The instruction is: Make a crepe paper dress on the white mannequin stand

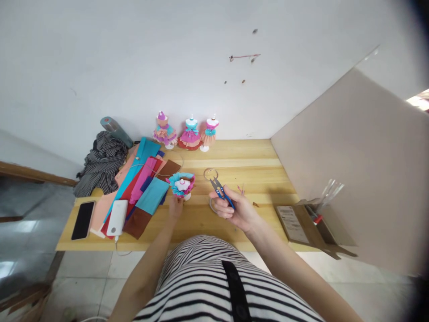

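Note:
My right hand is closed around a pair of blue-handled thread snips, whose dark blades point up and to the left over the table. Lower left of them, my left hand grips a miniature dress form near its base, with the fingertips partly hidden. Ruffled blue and pink crepe paper surrounds this form's white top. A ring-shaped coil lies just beyond the snips' tips, and another pale ring is partly covered by my right hand.
Against the wall stand three dressed miniature forms. Coloured crepe paper sheets, a white power bank, a phone, striped cloth and a bottle occupy the left. An open cardboard box sits at the right edge.

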The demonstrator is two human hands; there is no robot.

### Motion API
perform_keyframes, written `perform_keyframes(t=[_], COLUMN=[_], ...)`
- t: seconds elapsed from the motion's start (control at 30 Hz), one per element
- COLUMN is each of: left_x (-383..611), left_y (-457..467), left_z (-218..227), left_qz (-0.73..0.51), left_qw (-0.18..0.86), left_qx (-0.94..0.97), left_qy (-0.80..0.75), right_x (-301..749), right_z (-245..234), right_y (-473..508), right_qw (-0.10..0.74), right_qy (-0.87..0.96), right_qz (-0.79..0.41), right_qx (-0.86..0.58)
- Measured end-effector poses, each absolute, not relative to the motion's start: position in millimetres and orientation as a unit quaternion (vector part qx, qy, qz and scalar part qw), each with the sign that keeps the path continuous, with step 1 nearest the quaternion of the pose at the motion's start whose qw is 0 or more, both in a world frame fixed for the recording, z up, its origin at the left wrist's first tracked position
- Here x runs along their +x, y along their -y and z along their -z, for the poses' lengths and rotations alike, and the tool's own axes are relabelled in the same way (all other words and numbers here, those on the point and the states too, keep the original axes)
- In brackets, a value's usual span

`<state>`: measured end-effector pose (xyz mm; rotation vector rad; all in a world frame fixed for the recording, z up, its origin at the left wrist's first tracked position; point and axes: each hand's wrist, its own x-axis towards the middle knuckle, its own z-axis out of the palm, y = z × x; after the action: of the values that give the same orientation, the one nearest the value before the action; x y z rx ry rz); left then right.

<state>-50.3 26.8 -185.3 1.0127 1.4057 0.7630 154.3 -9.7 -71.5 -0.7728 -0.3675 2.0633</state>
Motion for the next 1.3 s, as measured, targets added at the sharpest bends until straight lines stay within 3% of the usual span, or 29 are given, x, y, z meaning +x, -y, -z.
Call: perform_keyframes(t=[0.2, 0.4, 0.5, 0.9, 1.1, 1.3], left_x=[-47, -5, 11, 44, 32, 41], left_y=[14, 15, 10, 2, -9, 8], left_z=[142, 40, 17, 13, 10, 16], left_qz=[-0.239, -0.392, -0.357, -0.319, -0.415, -0.247], left_qw=[0.632, 0.629, 0.709, 0.742, 0.689, 0.666], left_qx=[0.428, 0.488, 0.464, 0.479, 0.451, 0.592], left_qy=[-0.601, -0.462, -0.393, -0.345, -0.387, -0.38], right_x=[148, 158, 171, 198, 228, 241], right_z=[55, 29, 22, 29, 35, 57], right_y=[23, 39, 47, 86, 108, 106], right_qw=[0.448, 0.461, 0.48, 0.454, 0.453, 0.525], right_qy=[0.168, 0.196, 0.218, 0.252, 0.183, 0.123], right_qz=[-0.814, -0.794, -0.763, -0.697, -0.684, -0.675], right_qx=[-0.33, -0.344, -0.374, -0.494, -0.542, -0.503])
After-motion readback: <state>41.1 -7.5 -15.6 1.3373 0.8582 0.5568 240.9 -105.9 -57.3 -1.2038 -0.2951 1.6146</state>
